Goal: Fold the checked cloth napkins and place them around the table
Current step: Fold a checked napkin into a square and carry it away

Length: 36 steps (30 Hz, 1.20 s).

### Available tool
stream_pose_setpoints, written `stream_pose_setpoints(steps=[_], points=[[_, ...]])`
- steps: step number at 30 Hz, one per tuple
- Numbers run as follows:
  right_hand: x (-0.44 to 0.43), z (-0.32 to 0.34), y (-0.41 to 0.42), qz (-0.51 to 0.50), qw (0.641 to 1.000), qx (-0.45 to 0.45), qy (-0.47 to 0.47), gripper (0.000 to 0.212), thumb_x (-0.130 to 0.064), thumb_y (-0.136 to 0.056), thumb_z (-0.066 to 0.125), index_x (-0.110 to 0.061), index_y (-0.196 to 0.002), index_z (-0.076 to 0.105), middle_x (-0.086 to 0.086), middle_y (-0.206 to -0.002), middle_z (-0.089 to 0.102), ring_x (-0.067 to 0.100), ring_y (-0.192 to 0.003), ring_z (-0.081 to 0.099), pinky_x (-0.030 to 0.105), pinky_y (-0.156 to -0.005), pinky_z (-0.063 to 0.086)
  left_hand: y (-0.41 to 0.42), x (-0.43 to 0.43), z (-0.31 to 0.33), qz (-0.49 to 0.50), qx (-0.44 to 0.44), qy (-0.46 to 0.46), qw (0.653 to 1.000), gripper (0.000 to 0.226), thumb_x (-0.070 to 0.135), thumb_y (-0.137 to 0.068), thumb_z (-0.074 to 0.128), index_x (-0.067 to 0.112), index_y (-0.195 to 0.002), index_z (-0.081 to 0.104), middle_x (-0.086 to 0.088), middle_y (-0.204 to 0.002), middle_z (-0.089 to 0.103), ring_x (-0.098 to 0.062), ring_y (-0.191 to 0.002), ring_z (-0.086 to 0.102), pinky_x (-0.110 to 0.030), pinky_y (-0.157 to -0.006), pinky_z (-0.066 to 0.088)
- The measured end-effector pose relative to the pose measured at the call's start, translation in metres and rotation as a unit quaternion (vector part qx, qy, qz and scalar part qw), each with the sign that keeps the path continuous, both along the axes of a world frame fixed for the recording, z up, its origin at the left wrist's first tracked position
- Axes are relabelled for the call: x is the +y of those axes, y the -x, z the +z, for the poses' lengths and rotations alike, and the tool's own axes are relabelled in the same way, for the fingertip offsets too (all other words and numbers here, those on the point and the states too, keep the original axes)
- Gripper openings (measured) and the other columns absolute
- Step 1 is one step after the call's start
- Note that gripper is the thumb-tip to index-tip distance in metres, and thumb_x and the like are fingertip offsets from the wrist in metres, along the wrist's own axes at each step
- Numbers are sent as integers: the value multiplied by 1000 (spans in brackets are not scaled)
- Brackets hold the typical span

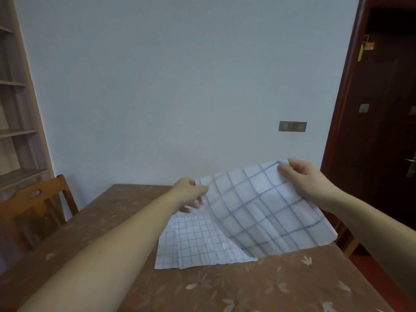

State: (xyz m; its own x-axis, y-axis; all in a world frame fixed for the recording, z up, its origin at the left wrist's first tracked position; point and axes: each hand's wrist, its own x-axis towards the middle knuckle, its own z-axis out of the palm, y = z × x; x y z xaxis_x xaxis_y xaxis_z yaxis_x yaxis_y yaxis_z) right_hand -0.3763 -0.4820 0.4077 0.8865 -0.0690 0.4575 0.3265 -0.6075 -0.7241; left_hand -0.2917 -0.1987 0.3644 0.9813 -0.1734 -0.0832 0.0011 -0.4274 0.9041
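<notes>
Right of centre in the frame, the left hand (pixel 191 194) and right hand (pixel 301 179) each pinch a top corner of a checked napkin (pixel 258 208), lifted above the napkin stack (pixel 198 242) on the table (pixel 247 287). A slack pinch risks dropping a corner; the trailing hem may drag the stack askew.

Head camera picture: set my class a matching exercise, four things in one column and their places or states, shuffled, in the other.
Things:
1. lifted checked napkin
2. lower napkins
3. wooden chair
4. socket plate

Places or states:
A. fixed on the pale wall
B. lying flat on the table
C. held up by the left hand and right hand
D. standing at the table's left side

Pairs: 1-C, 2-B, 3-D, 4-A.
</notes>
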Motion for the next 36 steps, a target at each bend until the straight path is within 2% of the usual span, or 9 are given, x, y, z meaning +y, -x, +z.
stream_pose_setpoints(steps=[2, 6, 10, 13, 17, 21, 28, 31, 36], points=[[7, 5, 1, 44, 995, 12, 87, 42, -31, -101, 47, 4, -77, 49, 1, -67, 40, 7, -59, 38, 22, -54, 31, 1, -2, -3, -6, -43, -157, 987, 57, 34, -86, 67, 12, -132, 41, 4, -106, 57, -16, -91, 56, -28, -67, 47], [32, 5, -4, 107, 948, 30, 298, 38, -26, -99, 52, -17, -64, 39, -8, -61, 37, 5, -56, 36, 24, -59, 32, 18, -32, 18, -131, -174, -32, 976, 54, 9, -92, 54, 24, -143, 43, 6, -138, 50, -10, -129, 46, -30, -102, 43], [44, 5, -1, 152, 909, 79, 381, 33, -25, -99, 52, -19, -68, 44, -7, -61, 39, 4, -56, 39, 17, -58, 33, 38, -60, 48, -254, -185, -20, 949, 64, -12, -79, 36, 22, -128, 60, 8, -131, 60, -1, -118, 52, -19, -93, 41], [42, 9, 4, 147, 908, 88, 382, 36, -26, -98, 55, -22, -65, 42, -7, -58, 36, 5, -53, 38, 18, -55, 31, 29, -67, 40, -308, -137, -91, 937, 43, 6, -70, 45, 17, -103, 71, 1, -95, 67, -14, -87, 59, -29, -83, 49], [32, 13, 8, 119, 911, 102, 382, 34, -29, -96, 56, -13, -67, 48, -6, -58, 36, 8, -52, 32, 23, -56, 30, 23, -66, 27, -324, -102, -105, 935, 30, 29, -62, 63, 26, -90, 75, -2, -96, 69, -21, -96, 64, -55, -102, 47], [31, 17, 15, 141, 913, 107, 369, 41, -26, -96, 57, -23, -59, 43, -8, -56, 32, 7, -50, 32, 19, -53, 30, 25, -69, 36, -346, -87, -90, 930, 47, 18, -61, 55, 37, -102, 70, 8, -103, 66, -23, -109, 61, -45, -104, 46], [36, 28, 24, 197, 917, 124, 325, 40, -24, -97, 57, -7, -65, 41, -8, -57, 26, 8, -52, 25, 20, -51, 24, 29, -72, 43, -360, -68, -53, 929, 33, 25, -59, 60, -3, -77, 57, -7, -74, 51, -20, -74, 50, -43, -75, 44], [36, 32, 27, 209, 924, 133, 291, 42, -23, -98, 57, -5, -64, 38, -9, -55, 23, 8, -50, 21, 18, -49, 21, 30, -71, 42, -370, -35, -14, 928, 24, 26, -56, 58, 10, -65, 41, -2, -67, 31, -18, -66, 28, -37, -64, 20], [28, 31, 25, 186, 934, 152, 263, 46, -33, -94, 62, -15, -58, 40, -4, -56, 27, 12, -52, 23, 25, -51, 22, 31, -64, 40, -332, -43, 7, 942, 17, 23, -59, 59, 22, -53, 43, 2, -63, 31, -17, -63, 28, -29, -59, 26]])
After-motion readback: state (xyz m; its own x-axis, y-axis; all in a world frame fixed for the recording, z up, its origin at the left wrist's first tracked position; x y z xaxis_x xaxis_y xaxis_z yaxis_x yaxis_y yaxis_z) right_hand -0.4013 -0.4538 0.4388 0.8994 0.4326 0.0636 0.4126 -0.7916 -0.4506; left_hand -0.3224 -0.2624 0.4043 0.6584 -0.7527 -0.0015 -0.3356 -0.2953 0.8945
